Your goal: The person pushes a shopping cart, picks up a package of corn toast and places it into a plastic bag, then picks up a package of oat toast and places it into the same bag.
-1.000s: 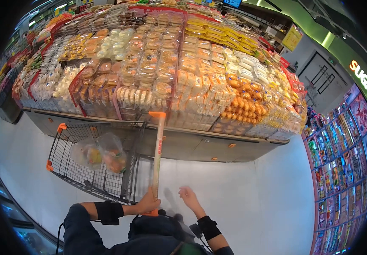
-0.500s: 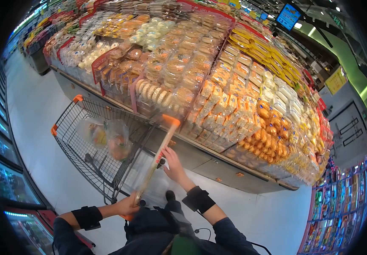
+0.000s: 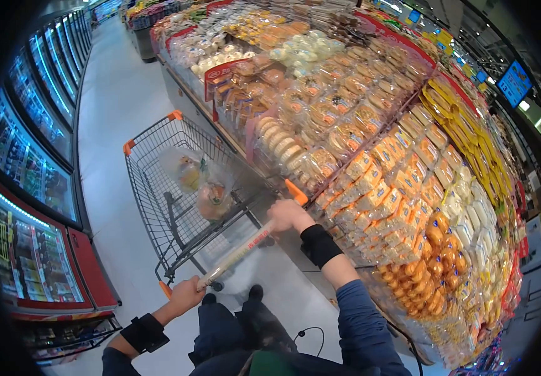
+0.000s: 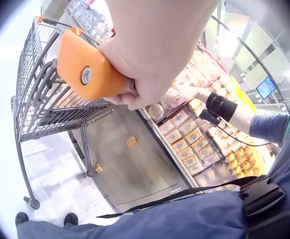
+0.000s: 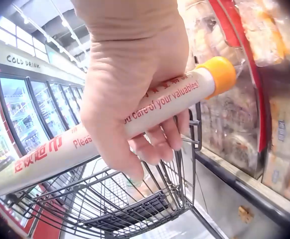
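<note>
Both hands grip the pale handle [image 3: 238, 252] of a shopping cart [image 3: 147, 207]. My left hand [image 3: 186, 296] holds its near left end, by the orange end cap [image 4: 87, 69] that fills part of the left wrist view. Toward the far right end, my right hand [image 3: 288, 216] wraps over the bar. In the right wrist view that hand's fingers [image 5: 155, 147] curl under the handle, beside red printed lettering and an orange cap [image 5: 220, 77]. Inside the wire basket lie clear plastic bags [image 3: 214, 197] with roundish produce in them.
A long display [image 3: 345, 131] piled with packaged breads and cakes stands close along the cart's right side. Glass-door drink coolers [image 3: 35, 169] line the left. Pale aisle floor [image 3: 110, 94] runs ahead between them. The person's shoes [image 3: 256, 292] are just behind the cart.
My right hand, free a second ago, has come onto the handle and now grips it toward the right end. The cart and view have turned left, facing along the aisle.
</note>
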Tool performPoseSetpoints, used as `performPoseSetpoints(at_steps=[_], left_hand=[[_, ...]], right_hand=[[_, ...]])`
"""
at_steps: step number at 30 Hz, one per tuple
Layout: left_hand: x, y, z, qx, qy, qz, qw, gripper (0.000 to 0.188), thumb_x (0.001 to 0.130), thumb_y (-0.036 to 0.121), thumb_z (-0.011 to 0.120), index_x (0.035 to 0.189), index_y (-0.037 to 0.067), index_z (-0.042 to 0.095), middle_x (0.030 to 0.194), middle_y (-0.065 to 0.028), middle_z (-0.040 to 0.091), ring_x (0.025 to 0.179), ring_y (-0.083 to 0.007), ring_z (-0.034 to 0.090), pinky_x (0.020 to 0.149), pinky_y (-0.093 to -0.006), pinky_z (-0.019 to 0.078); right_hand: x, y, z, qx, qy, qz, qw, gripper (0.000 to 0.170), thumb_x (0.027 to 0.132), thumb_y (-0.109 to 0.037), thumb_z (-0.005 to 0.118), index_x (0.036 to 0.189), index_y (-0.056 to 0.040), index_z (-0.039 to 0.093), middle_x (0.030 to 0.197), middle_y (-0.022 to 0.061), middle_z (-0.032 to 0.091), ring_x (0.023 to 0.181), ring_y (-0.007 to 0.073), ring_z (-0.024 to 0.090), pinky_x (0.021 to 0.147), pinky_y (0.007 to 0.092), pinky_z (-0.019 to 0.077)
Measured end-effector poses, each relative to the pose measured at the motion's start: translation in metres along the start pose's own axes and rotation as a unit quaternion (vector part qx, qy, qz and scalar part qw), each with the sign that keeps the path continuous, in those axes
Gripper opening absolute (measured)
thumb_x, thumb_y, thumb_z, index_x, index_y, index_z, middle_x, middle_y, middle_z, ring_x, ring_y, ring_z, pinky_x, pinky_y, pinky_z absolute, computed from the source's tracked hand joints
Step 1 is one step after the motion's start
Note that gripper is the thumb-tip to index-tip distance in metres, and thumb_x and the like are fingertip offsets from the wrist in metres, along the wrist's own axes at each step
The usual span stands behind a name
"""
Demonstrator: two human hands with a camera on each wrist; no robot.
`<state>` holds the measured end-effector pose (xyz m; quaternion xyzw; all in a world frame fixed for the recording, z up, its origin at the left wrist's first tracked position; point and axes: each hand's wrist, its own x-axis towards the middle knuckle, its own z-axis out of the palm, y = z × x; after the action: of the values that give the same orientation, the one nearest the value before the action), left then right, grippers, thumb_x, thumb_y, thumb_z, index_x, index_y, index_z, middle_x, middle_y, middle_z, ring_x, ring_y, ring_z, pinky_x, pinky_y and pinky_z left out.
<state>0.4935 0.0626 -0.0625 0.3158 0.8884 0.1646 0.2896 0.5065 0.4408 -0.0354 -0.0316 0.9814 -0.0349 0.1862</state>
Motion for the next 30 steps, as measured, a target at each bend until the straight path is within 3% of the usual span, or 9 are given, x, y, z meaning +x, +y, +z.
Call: performPoseSetpoints(at_steps=[1, 4, 8, 14, 22, 27, 30], left_hand=[[0.000, 0.003, 0.000, 0.012, 0.016, -0.008, 1.000, 0.028, 0.078, 0.031, 0.055, 0.083, 0.004, 0.050, 0.065, -0.0190, 0.058, 0.063, -0.0385, 0.058, 0.058, -0.0482, 0.0447], [-0.003, 0.011, 0.004, 0.044, 0.050, -0.028, 0.997, 0.026, 0.078, 0.030, 0.054, 0.081, 0.004, 0.051, 0.064, -0.0197, 0.058, 0.062, -0.0379, 0.058, 0.057, -0.0483, 0.0445], [-0.006, 0.002, 0.006, 0.073, 0.093, -0.015, 0.993, 0.027, 0.077, 0.030, 0.054, 0.078, 0.003, 0.053, 0.061, -0.0167, 0.058, 0.058, -0.0365, 0.058, 0.054, -0.0471, 0.0449], [-0.011, -0.011, 0.013, 0.106, 0.144, -0.098, 0.979, 0.022, 0.075, 0.028, 0.056, 0.074, 0.006, 0.059, 0.061, -0.0141, 0.059, 0.058, -0.0326, 0.059, 0.054, -0.0438, 0.0465], [-0.019, -0.030, 0.022, 0.108, 0.231, -0.115, 0.960, 0.018, 0.072, 0.024, 0.059, 0.072, 0.007, 0.058, 0.063, -0.0131, 0.060, 0.060, -0.0318, 0.060, 0.054, -0.0424, 0.0467], [-0.030, -0.049, 0.037, 0.112, 0.310, -0.120, 0.937, 0.012, 0.069, 0.017, 0.060, 0.070, 0.006, 0.056, 0.065, -0.0120, 0.060, 0.061, -0.0307, 0.060, 0.056, -0.0415, 0.0460], [-0.043, -0.057, 0.043, 0.116, 0.343, -0.111, 0.925, 0.009, 0.065, 0.013, 0.060, 0.067, 0.006, 0.055, 0.064, -0.0116, 0.059, 0.059, -0.0306, 0.059, 0.055, -0.0407, 0.0455]], right_hand=[[0.005, 0.002, -0.005, -0.019, -0.054, 0.017, 0.998, 0.024, 0.063, -0.029, 0.063, 0.074, -0.0082, 0.066, 0.076, 0.0109, 0.064, 0.078, 0.0281, 0.061, 0.072, 0.0384, 0.0481], [0.005, 0.002, -0.009, -0.047, -0.019, -0.030, 0.998, 0.030, 0.062, -0.035, 0.062, 0.070, -0.0059, 0.068, 0.072, 0.0150, 0.064, 0.072, 0.0316, 0.063, 0.063, 0.0409, 0.0495], [0.006, -0.007, -0.006, -0.055, 0.008, -0.025, 0.998, 0.031, 0.061, -0.035, 0.061, 0.067, -0.0054, 0.067, 0.069, 0.0160, 0.063, 0.070, 0.0323, 0.062, 0.065, 0.0395, 0.0499], [0.011, -0.031, 0.003, -0.064, 0.017, -0.012, 0.998, 0.033, 0.062, -0.036, 0.063, 0.071, -0.0045, 0.068, 0.072, 0.0160, 0.064, 0.073, 0.0309, 0.063, 0.068, 0.0377, 0.0502], [0.008, -0.064, 0.013, -0.061, 0.056, 0.023, 0.996, 0.036, 0.063, -0.039, 0.063, 0.071, -0.0042, 0.068, 0.073, 0.0165, 0.064, 0.073, 0.0310, 0.064, 0.068, 0.0383, 0.0508], [0.002, -0.090, 0.023, -0.042, 0.034, 0.077, 0.996, 0.035, 0.062, -0.037, 0.063, 0.079, -0.0075, 0.069, 0.083, 0.0157, 0.065, 0.080, 0.0296, 0.064, 0.071, 0.0408, 0.0504], [-0.013, -0.106, 0.028, -0.042, 0.070, 0.068, 0.994, 0.028, 0.062, -0.033, 0.058, 0.074, -0.0111, 0.069, 0.073, 0.0149, 0.064, 0.075, 0.0320, 0.063, 0.067, 0.0400, 0.0503]])
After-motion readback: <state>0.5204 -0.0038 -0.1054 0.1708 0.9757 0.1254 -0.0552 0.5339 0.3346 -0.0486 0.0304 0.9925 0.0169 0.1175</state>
